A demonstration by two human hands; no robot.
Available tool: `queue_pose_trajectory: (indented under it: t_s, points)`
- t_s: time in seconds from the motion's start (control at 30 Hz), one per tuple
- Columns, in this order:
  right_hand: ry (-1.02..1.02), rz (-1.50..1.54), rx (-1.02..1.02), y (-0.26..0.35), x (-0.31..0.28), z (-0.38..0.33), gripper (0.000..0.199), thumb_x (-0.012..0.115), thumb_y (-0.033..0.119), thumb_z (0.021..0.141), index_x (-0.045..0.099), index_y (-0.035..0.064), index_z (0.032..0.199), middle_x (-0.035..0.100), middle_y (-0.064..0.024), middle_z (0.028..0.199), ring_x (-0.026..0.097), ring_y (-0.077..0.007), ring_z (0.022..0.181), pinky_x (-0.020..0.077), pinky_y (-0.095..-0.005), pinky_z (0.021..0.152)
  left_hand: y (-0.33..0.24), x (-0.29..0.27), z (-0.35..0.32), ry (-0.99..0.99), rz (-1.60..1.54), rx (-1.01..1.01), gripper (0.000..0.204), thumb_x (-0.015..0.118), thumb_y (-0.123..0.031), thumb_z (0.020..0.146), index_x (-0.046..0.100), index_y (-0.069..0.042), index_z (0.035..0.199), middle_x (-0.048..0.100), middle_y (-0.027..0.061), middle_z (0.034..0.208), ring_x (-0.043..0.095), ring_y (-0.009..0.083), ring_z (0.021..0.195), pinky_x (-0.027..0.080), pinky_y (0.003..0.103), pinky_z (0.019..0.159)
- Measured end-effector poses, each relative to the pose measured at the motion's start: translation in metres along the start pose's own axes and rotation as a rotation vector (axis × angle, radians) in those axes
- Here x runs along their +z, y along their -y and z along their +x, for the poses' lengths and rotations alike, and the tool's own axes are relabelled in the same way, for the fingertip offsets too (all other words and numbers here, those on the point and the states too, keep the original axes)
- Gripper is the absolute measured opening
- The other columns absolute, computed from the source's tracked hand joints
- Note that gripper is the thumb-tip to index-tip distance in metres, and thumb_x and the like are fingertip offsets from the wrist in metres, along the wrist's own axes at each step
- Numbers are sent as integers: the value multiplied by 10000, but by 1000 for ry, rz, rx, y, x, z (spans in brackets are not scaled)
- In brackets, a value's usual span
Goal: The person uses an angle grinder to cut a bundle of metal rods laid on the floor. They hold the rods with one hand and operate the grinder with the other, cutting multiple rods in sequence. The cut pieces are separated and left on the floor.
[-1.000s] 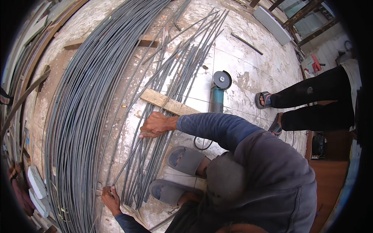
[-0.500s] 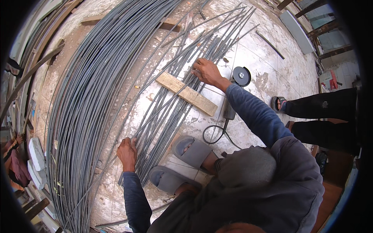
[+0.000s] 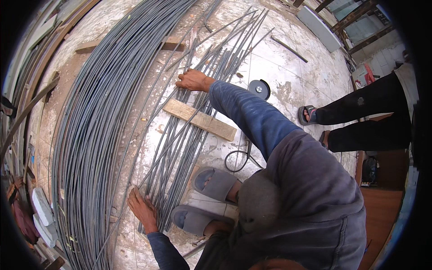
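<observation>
A loose bunch of short grey steel rods (image 3: 189, 135) lies on the stained floor, crossing a wooden plank (image 3: 202, 120). My right hand (image 3: 193, 81) reaches out beyond the plank and grips the rods near their far part. At the near ends of the rods is my left hand (image 3: 141, 209), fingers closed over one thin rod that runs diagonally up to the plank. My feet in grey sandals (image 3: 213, 182) stand just right of the rods.
A thick bundle of long curved steel bars (image 3: 99, 126) fills the left side. An angle grinder (image 3: 259, 87) with its cable lies right of the rods. Another person's legs (image 3: 360, 112) stand at the right. Wooden boards and bricks line the left edge.
My right hand has shifted left, from beside the grinder onto the rods past the plank. My left hand has slid nearer to me along the rod ends.
</observation>
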State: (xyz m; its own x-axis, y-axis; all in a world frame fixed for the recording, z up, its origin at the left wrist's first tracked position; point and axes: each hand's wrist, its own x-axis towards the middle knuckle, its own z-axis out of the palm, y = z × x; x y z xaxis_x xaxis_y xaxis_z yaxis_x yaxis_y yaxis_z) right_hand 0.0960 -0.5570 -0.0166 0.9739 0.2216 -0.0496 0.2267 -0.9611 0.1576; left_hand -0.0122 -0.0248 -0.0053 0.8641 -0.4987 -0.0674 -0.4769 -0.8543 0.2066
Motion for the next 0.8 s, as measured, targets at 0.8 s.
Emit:
queue_pose_trajectory:
  t_s: [0.8]
  points:
    - [91,-4,-344,24,-40,-65,168,488,175,968,545,93,1104,610,-120,856,704,-306,825,581,-424,769,15,7,-1,-103,-43,126,656,634,-52,879,359,-9,1473,482,231,1334,435,393,1239,307,529,1069]
